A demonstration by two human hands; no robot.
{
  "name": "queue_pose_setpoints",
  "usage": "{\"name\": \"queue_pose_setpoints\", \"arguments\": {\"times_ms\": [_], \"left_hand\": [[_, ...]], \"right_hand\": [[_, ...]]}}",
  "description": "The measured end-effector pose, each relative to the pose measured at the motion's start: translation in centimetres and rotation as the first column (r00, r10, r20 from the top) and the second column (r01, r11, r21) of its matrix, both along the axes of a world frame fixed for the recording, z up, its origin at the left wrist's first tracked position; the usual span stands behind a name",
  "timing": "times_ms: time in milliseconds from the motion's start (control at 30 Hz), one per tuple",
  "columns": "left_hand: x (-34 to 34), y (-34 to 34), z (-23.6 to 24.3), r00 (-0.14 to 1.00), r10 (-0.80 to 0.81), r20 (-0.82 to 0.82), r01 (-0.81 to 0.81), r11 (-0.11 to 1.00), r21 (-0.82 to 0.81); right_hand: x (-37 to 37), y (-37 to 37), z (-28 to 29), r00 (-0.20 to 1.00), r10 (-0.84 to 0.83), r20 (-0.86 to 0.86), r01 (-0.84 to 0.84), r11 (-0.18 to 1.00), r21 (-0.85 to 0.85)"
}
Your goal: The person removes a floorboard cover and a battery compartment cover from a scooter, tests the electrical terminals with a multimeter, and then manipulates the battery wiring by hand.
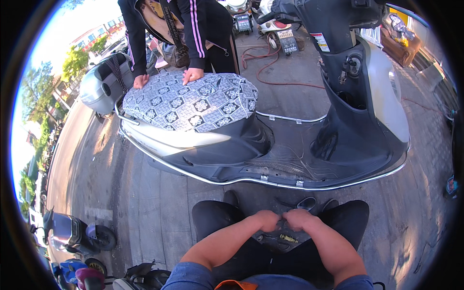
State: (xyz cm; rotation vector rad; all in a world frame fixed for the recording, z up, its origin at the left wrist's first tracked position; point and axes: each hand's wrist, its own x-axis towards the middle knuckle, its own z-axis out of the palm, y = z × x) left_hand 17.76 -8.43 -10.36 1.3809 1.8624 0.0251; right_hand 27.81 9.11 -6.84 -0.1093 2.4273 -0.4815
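Observation:
My left hand (267,221) and my right hand (297,219) come close together between my knees, low in front of the scooter (232,164). Both have their fingers curled closed. Whatever they pinch is too small and too hidden to name. Just beyond them on the paving lies a dark, rounded rear-view mirror (306,203). Below the hands, a small brass-coloured part (289,238) lies on the ground among dark pieces that I cannot make out. The scooter's floorboard (285,162) and chrome side rail (275,185) are ahead of my hands, not touched.
A person in a dark jacket leans both hands (192,76) on the scooter's patterned seat cover (188,104). Behind the scooter a red hose (285,83) trails near battery-like boxes (289,44). More scooters (77,232) are parked at the left; a brown box (400,46) sits far right.

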Motion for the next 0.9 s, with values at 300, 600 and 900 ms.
{"name": "queue_pose_setpoints", "arguments": {"times_ms": [300,600,900], "left_hand": [[0.1,-0.4,0.5,1.0,0.018,0.022,-0.019,1.0,0.002],[-0.1,0.2,0.5,1.0,0.009,0.011,-0.009,1.0,-0.024],[0.0,0.0,0.6,1.0,0.018,0.002,-0.018,0.999,-0.037]], "right_hand": [[-0.1,0.0,-1.3,0.998,0.031,0.052,-0.032,0.999,0.019],[0.0,0.0,-1.3,0.999,0.022,0.023,-0.023,1.0,0.007],[-0.1,-0.2,-1.6,1.0,0.006,0.011,-0.006,1.0,0.004]]}}
